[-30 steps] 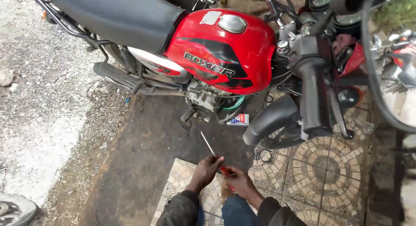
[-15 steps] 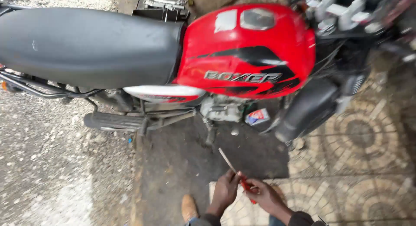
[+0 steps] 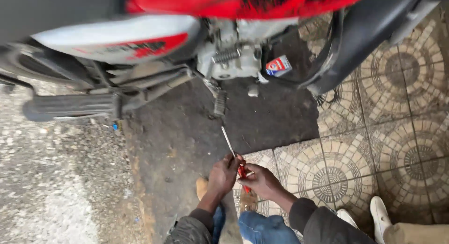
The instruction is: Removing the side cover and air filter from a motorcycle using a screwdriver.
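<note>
Now your left hand pinches the thin metal shaft of the red-handled screwdriver, while your right hand closes around its red handle. Its tip points toward the ribbed footpeg under the red motorcycle's grey engine, above dark ground beside patterned tiles.

motorcycle: top cut off, blurred | screwdriver handle: hidden by hands
</note>
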